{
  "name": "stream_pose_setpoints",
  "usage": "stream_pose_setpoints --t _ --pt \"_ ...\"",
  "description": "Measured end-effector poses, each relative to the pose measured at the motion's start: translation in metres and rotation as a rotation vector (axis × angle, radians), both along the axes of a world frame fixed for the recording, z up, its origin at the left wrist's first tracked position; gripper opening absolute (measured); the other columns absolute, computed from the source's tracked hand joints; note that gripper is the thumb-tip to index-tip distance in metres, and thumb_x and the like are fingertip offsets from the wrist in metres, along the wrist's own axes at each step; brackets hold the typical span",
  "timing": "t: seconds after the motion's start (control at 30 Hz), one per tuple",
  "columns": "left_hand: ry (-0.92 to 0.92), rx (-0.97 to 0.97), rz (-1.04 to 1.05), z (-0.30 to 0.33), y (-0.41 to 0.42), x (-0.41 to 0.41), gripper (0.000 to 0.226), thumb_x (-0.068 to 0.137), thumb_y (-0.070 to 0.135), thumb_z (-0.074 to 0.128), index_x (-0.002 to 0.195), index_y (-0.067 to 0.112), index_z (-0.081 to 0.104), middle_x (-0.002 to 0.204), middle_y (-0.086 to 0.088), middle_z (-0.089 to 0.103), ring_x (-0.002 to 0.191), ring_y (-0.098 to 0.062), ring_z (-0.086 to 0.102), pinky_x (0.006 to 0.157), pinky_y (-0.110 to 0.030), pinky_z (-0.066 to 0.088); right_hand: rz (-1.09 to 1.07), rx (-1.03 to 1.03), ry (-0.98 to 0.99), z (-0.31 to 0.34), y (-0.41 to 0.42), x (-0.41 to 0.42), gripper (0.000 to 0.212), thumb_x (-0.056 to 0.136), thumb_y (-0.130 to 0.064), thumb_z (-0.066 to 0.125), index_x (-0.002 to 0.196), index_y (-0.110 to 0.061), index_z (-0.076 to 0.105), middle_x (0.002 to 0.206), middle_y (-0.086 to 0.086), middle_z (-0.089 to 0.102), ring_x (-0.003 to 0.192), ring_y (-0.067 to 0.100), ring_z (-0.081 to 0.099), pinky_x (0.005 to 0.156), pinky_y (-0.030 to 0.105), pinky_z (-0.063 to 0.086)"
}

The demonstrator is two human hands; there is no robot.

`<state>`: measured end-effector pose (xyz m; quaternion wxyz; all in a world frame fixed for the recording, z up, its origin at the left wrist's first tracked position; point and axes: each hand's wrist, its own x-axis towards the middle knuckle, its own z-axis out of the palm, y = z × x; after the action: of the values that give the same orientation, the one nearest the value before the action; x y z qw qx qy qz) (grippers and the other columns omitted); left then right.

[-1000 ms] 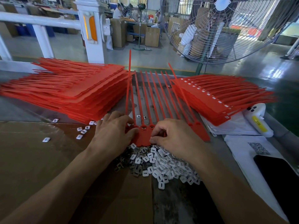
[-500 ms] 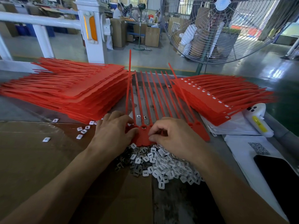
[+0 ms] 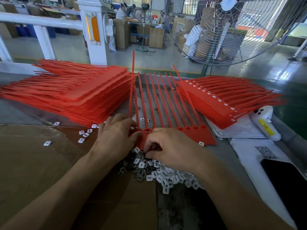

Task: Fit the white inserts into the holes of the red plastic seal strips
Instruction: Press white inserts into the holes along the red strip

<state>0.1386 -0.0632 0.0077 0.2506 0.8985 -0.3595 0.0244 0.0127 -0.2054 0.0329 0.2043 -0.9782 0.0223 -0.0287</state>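
Observation:
A red seal strip sheet (image 3: pixel 199 135) lies in front of me, its thin tails fanning away and a row of holes along its head. My left hand (image 3: pixel 116 138) rests on the sheet's left end, fingers and thumb pressing it down. My right hand (image 3: pixel 172 150) is at the sheet's near edge, its curled fingertips pinching a white insert at the top of the pile of white inserts (image 3: pixel 166 176). One insert (image 3: pixel 201 143) lies on the sheet's right corner.
A tall stack of red strips (image 3: pixel 74 97) stands at the left and a stack with fitted inserts (image 3: pixel 216 103) at the right. Loose inserts (image 3: pixel 84 135) lie on the cardboard (image 3: pixel 33 163). A white device (image 3: pixel 265 125), papers (image 3: pixel 249 151) and a dark phone (image 3: pixel 289 180) lie at the right.
My right hand has drawn back from the row of holes to the top of the insert pile. My left hand has stayed on the sheet's left end.

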Motion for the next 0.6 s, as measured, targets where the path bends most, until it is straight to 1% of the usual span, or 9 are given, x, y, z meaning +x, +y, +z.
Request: stream_pose_setpoints --t 0.13,0.23,0.3,0.4,0.47,0.53,0.6 --pt "0.002 0.006 0.0 -0.0005 0.0011 0.0007 0.037 0.096 0.052 0.058 0.128 0.034 0.062 0.138 0.009 0.049 0.133 -0.017 0.036 0.113 -0.043 0.026 -0.005 0.049 0.002 0.001 -0.0014 -0.0033 0.009 0.09 -0.031 0.077 0.088 -0.033 0.069 0.091 -0.021 0.062 0.088 -0.005 0.058 0.074 0.014 0.042" --pt "0.002 0.008 -0.001 -0.0004 0.0009 0.0007 0.038 0.096 0.052 0.057 0.129 0.034 0.062 0.139 0.009 0.049 0.133 -0.017 0.036 0.113 -0.042 0.026 0.01 0.135 -0.003 0.0015 -0.0016 -0.0059 0.012 0.091 -0.027 0.077 0.087 -0.033 0.067 0.089 -0.022 0.065 0.088 -0.009 0.061 0.07 0.01 0.045" --pt "0.002 0.014 -0.002 -0.0005 0.0005 0.0002 0.039 0.096 0.052 0.057 0.13 0.034 0.061 0.139 0.008 0.049 0.133 -0.018 0.037 0.112 -0.042 0.026 0.011 0.189 -0.019 0.0021 -0.0004 -0.0067 0.013 0.092 -0.025 0.076 0.088 -0.034 0.066 0.087 -0.021 0.068 0.083 -0.006 0.064 0.069 0.013 0.05" --pt "0.0 0.018 0.003 -0.0009 0.0002 0.0004 0.039 0.096 0.053 0.057 0.129 0.034 0.062 0.139 0.007 0.049 0.134 -0.018 0.036 0.112 -0.042 0.026 0.002 0.249 -0.042 0.0021 0.0005 -0.0063 0.014 0.092 -0.021 0.074 0.091 -0.033 0.067 0.087 -0.015 0.07 0.079 0.0 0.068 0.07 0.022 0.057" --pt "0.005 0.016 0.007 -0.0009 0.0001 0.0003 0.039 0.095 0.053 0.057 0.129 0.034 0.062 0.138 0.007 0.05 0.133 -0.018 0.036 0.112 -0.042 0.026 -0.007 0.269 -0.057 0.0006 0.0002 -0.0063 0.014 0.093 -0.018 0.073 0.094 -0.032 0.069 0.087 -0.015 0.07 0.08 0.0 0.068 0.071 0.018 0.055" --pt "0.011 0.015 0.008 -0.0003 -0.0002 0.0001 0.039 0.095 0.053 0.057 0.129 0.034 0.063 0.138 0.007 0.05 0.133 -0.018 0.036 0.112 -0.042 0.025 -0.021 0.294 -0.067 -0.0007 -0.0011 -0.0064 0.015 0.094 -0.016 0.072 0.098 -0.03 0.072 0.087 -0.017 0.07 0.083 -0.004 0.067 0.071 0.01 0.05" --pt "0.012 0.017 0.009 0.0004 -0.0002 -0.0006 0.039 0.095 0.053 0.057 0.128 0.034 0.063 0.138 0.007 0.05 0.133 -0.018 0.036 0.112 -0.042 0.025 -0.038 0.314 -0.081 -0.0013 -0.0032 -0.0062 0.015 0.096 -0.017 0.072 0.103 -0.03 0.075 0.091 -0.019 0.071 0.087 -0.009 0.066 0.075 0.006 0.048"
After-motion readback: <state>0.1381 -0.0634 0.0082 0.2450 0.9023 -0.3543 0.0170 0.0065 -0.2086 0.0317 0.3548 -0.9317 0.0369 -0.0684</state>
